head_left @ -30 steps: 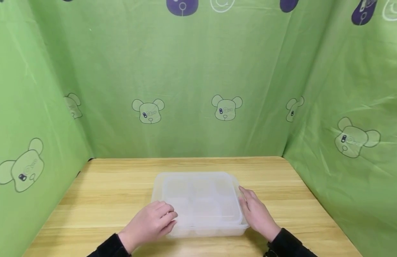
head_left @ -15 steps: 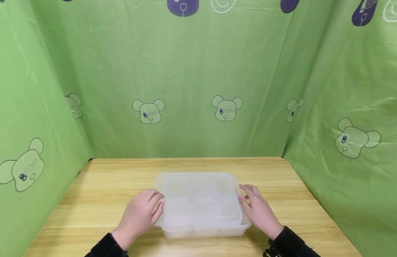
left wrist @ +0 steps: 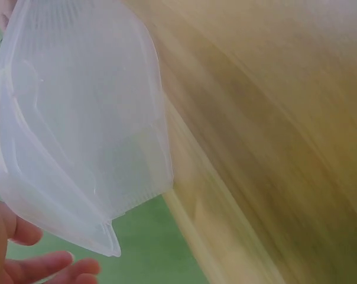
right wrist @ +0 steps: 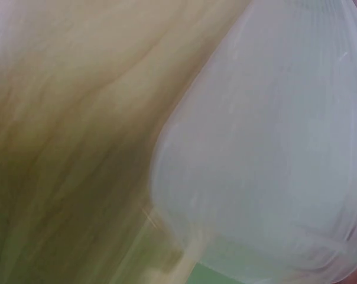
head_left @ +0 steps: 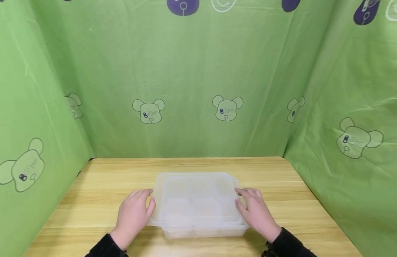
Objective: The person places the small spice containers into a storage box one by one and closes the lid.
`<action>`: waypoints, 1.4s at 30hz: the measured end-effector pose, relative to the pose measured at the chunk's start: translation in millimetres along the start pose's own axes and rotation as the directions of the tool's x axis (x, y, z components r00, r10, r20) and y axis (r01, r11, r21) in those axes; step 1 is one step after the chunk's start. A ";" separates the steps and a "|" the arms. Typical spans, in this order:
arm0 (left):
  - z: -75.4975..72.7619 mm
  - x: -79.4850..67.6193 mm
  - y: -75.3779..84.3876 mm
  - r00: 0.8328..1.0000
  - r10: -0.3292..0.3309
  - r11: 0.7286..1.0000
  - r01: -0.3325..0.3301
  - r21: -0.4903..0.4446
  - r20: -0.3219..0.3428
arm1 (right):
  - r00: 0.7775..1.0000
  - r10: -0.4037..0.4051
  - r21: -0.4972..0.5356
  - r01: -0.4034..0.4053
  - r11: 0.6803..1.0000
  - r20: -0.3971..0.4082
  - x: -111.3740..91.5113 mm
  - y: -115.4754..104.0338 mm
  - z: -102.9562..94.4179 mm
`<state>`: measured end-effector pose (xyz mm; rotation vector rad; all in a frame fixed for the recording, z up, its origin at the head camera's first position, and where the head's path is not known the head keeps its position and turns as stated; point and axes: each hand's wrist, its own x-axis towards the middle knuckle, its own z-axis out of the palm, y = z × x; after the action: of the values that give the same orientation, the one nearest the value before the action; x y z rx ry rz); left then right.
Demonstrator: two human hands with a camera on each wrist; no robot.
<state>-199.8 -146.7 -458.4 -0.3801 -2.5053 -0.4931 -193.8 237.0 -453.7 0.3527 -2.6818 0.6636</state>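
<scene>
A translucent plastic lid (head_left: 199,200) lies over a rectangular, clear plastic box (head_left: 204,233) on the wooden table. The lid sits shifted to the left, its left edge jutting past the box wall. At that left edge is my left hand (head_left: 132,212), thumb and fingers spread apart around the corner. The left wrist view shows its fingers (left wrist: 39,266) loose, beside the overhanging lid corner. My right hand (head_left: 256,210) has its fingertips on the lid's right edge, fingers slightly bent. Faint compartment shapes show through the lid.
The wooden table (head_left: 115,178) reaches back to a green curtain (head_left: 185,139) with bear prints. More green curtain stands along the left and right sides.
My left hand has moved from the lid's front left part outward to its left edge, and its fingers have spread. The lid has slid slightly left; my right fingertips have moved inward onto it.
</scene>
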 end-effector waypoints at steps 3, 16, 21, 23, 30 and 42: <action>-1.4 -0.8 2.0 0.996 -0.070 0.997 0.071 -0.023 0.052 | 1.000 -0.002 -0.011 0.002 1.000 -0.004 -0.4 -1.2 0.4; -0.6 1.2 5.1 0.967 -0.161 0.982 0.178 -0.068 0.196 | 0.999 0.022 -0.013 -0.022 1.000 0.033 2.1 -3.3 0.0; 1.4 1.2 7.7 0.971 -0.151 0.982 0.169 -0.089 0.183 | 0.999 0.036 -0.001 -0.036 0.999 0.031 2.9 -3.2 -3.2; 1.3 1.7 9.2 0.974 -0.144 0.983 0.162 -0.090 0.176 | 0.999 0.031 0.005 -0.031 1.000 0.018 3.3 -2.4 -4.8; 1.1 5.0 16.5 0.980 -0.124 0.983 0.143 -0.113 0.156 | 1.000 0.029 0.016 -0.029 0.999 -0.012 3.8 2.5 -10.3; 5.8 4.8 26.0 0.980 -0.095 0.984 0.119 -0.131 0.176 | 0.998 0.056 0.002 -0.056 0.998 0.012 0.3 7.9 -19.2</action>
<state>-196.9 -120.3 -453.4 -0.3551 -2.6739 -0.7107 -191.3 253.1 -440.9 0.2844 -2.7113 0.6835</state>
